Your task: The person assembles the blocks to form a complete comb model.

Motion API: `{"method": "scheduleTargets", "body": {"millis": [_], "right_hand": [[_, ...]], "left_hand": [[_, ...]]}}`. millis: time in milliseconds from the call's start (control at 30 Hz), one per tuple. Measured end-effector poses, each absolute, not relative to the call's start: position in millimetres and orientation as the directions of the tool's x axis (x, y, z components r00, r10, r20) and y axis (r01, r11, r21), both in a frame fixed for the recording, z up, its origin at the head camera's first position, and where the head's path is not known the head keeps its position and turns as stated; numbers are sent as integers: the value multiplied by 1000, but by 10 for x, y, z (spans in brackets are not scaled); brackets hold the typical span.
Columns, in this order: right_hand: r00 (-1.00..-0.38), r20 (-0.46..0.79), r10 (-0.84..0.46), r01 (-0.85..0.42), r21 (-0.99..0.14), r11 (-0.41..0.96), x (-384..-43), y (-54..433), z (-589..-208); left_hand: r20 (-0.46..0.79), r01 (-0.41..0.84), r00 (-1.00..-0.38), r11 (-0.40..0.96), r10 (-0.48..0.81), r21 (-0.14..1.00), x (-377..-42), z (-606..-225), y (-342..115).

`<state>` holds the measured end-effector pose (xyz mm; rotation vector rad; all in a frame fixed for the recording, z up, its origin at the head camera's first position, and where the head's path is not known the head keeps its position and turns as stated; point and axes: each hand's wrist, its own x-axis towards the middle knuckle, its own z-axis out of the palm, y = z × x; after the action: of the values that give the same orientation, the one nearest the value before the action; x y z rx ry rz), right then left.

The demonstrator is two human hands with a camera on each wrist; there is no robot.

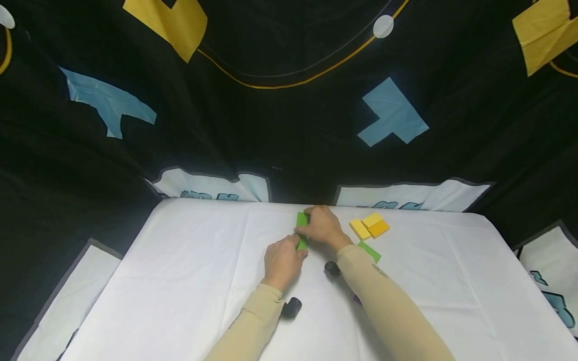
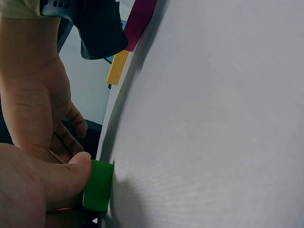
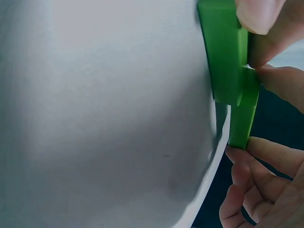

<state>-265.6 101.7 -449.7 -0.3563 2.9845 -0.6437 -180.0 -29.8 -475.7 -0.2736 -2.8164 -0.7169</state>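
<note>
Head view put the work partway along, as far as could be judged. Taking the yellow cluster (image 1: 359,229) as the landmark, the green piece (image 1: 302,220) stood to its left on the white table (image 1: 180,286), with both hands at it. The right hand (image 1: 321,225) pinched the part farther from the person between thumb and finger; the left hand (image 1: 283,260) gripped the nearer end, its thumb against the side. Right wrist view showed a step along the green — whether 1 stepped block or 2 set together, I could not tell — so the fitting looked unfinished.

What seemed done was the yellow cluster, its parts lying together in 2 shades. What seemed left was a loose green block (image 1: 369,251), just on the person's side of the cluster and partly behind the right sleeve (image 1: 388,291), joined to nothing visible. A purple block (image 2: 141,23) also lay apart (head view gave only a sliver), farther toward the person than the cluster.

No brand could be read: dark print ran along the right sleeve, too small to make out, and blue letter-like shapes marked the white panel (image 1: 433,190) beyond the cluster — equally illegible.
</note>
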Motion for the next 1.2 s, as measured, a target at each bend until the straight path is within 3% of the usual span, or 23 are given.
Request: {"method": "scheduleTargets", "body": {"millis": [533, 833, 1200], "right_hand": [[-953, -26, -303, -273, -366, 890, -2697, 1052, -4546], [-936, 7, -352, -316, -460, 830, -2717, 1151, -4610], [-929, -20, -368, -311, -494, 812, -2738, 1173, -4598]], "left_hand": [[275, 243, -953, 865, 129, 438, -1806, -4776, -297], [265, 225, -958, 863, 111, 453, -1792, -4774, -299], [290, 244, -949, 865, 121, 439, -1801, -4784, -305]]}}
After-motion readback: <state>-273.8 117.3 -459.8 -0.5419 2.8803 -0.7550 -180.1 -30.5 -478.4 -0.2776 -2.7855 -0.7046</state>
